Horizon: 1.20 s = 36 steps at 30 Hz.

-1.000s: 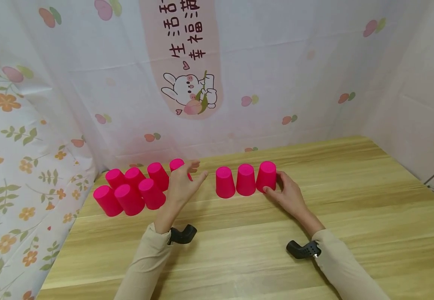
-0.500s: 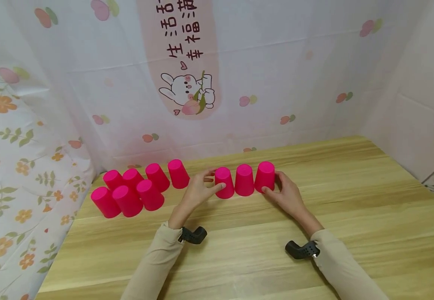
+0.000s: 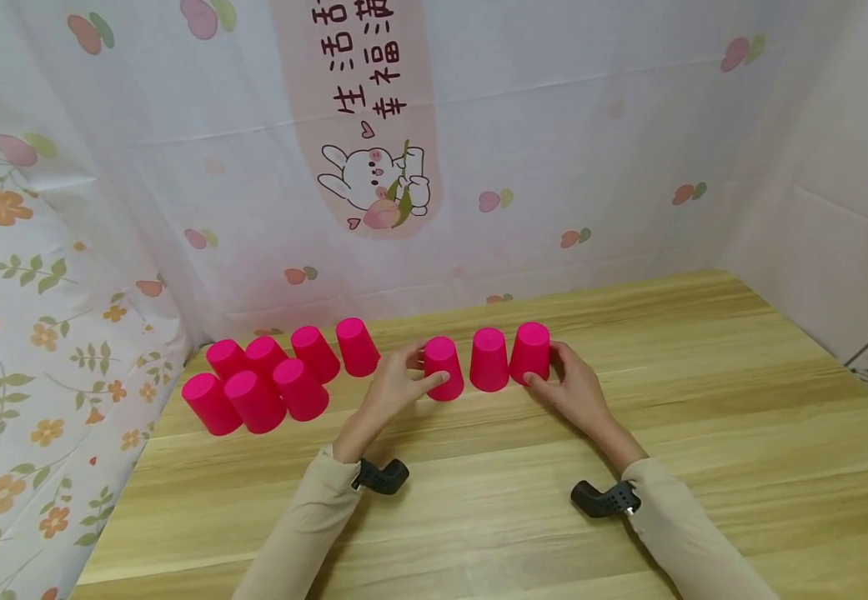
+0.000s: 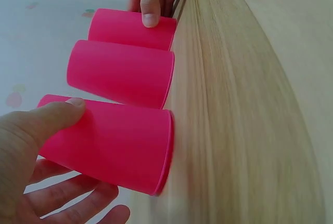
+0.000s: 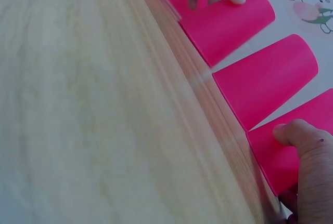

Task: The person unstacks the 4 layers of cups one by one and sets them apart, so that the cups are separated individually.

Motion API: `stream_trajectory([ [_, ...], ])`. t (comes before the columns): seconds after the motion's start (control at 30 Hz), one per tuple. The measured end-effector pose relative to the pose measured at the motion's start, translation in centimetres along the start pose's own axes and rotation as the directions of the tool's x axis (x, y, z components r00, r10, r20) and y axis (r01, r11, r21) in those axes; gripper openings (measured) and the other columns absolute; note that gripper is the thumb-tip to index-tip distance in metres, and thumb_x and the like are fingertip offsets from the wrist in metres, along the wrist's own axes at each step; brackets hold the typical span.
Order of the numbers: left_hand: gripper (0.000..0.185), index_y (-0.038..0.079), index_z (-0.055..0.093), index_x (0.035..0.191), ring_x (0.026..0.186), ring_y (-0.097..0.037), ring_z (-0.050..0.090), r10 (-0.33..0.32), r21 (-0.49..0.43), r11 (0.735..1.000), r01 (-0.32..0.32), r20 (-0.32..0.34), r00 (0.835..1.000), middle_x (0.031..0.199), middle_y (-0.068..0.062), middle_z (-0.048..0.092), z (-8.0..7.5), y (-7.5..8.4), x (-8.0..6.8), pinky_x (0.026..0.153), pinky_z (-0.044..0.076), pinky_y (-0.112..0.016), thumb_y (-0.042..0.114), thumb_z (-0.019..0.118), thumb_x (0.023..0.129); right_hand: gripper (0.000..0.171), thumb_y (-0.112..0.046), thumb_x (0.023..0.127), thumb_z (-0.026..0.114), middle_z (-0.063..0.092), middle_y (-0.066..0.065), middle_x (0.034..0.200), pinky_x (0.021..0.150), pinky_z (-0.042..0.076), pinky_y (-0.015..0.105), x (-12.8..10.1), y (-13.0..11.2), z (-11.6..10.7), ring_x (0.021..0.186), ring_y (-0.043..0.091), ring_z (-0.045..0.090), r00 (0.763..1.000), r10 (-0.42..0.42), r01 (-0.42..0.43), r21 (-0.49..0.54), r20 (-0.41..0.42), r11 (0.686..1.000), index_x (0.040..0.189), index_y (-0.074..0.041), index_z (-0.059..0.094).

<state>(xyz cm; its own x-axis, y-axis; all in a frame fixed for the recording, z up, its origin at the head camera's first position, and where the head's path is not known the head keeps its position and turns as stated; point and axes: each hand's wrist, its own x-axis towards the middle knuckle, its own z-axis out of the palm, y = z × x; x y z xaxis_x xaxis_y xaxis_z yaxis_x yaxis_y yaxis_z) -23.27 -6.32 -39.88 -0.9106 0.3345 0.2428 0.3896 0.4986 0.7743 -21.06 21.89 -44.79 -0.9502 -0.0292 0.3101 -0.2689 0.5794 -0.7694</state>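
Three bright pink cups stand upside down in a short row on the wooden table. My left hand (image 3: 394,387) grips the left cup (image 4: 114,143) of this row, thumb on its near side and fingers behind it. A small gap parts that cup from the middle cup (image 3: 489,360), which no hand touches. At the row's right end my right hand (image 3: 572,387) holds the right cup (image 3: 532,350), its thumb (image 5: 294,133) low on the near side. The middle and right cups stand close side by side.
To the left, several more upside-down pink cups (image 3: 255,402) stand in two rows, one cup (image 3: 357,348) nearest my left hand. The wooden table (image 3: 494,500) reaches back to a printed cloth (image 3: 554,150); a floral cloth (image 3: 51,333) hangs at the left.
My left hand has moved right from the left group to the row of three and taken hold of its left cup, which has shifted slightly left. My right hand stays on the right cup.
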Motion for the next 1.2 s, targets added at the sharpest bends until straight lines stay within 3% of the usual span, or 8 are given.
stream_trajectory([
  [0.4,0.056,-0.001,0.055,0.124,0.089,-0.027,0.065,-0.028,0.097,0.995,0.033,-0.055,0.998,0.101,-0.013,0.067,-3.1,0.1,-2.1,0.072,0.055,-0.036,0.019,0.077,0.077,0.059,-0.019,0.081,0.070,0.053,0.021,0.124,0.095,0.039,0.051,0.0,0.2,-0.1,0.113,0.035,0.050,1.000,-0.005,0.005,0.000,-0.003,1.000,0.128,0.004,0.044],
  [0.8,0.056,-0.004,0.054,0.121,0.083,-0.029,0.066,-0.026,0.218,0.974,0.053,-0.126,0.992,0.100,-0.016,0.066,-6.3,-0.9,-4.7,0.068,0.055,-0.036,0.020,0.078,0.076,0.058,-0.018,0.081,0.070,0.053,0.021,0.124,0.096,0.039,0.050,0.1,0.0,0.0,0.113,0.035,0.050,1.000,-0.006,0.006,0.009,0.005,1.000,0.128,0.004,0.044],
  [1.2,0.054,-0.006,0.056,0.117,0.087,-0.031,0.063,-0.037,0.304,0.948,0.090,-0.177,0.983,0.096,-0.018,0.066,-7.5,-1.8,-6.2,0.075,0.053,-0.042,0.019,0.079,0.075,0.057,-0.018,0.081,0.070,0.053,0.020,0.123,0.093,0.042,0.049,0.0,0.0,0.0,0.112,0.034,0.051,1.000,-0.007,0.007,0.020,0.008,1.000,0.128,0.003,0.044],
])
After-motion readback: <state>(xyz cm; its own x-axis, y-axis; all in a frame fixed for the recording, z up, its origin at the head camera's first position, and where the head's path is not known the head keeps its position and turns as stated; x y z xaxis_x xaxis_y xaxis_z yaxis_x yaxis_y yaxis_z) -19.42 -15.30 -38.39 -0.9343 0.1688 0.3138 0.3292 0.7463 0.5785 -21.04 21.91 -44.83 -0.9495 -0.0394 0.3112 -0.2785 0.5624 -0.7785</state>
